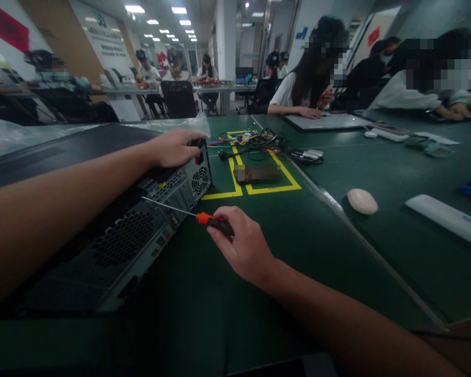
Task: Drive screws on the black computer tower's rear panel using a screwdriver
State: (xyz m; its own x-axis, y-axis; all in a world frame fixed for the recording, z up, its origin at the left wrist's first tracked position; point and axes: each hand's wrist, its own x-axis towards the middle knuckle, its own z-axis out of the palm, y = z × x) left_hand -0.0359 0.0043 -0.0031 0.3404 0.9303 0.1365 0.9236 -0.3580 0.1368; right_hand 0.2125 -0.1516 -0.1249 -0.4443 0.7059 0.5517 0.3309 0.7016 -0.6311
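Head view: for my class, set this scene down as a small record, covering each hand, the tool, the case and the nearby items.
Left hand: on top of the computer case
Right hand: holding a screwdriver
Screwdriver: orange-and-black handle, thin shaft pointing at the case's vented panel; tip contact unclear
Case: dark top, on a green table
Nearby: tangled cables, yellow tape, long white bar

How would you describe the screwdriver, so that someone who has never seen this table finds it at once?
On the green table, find the large dark computer case at the left of the picture. Beside its vented rear panel is the right hand, holding the screwdriver. Unlike its neighbours, it has a thin metal shaft, a bright orange collar and a dark handle.
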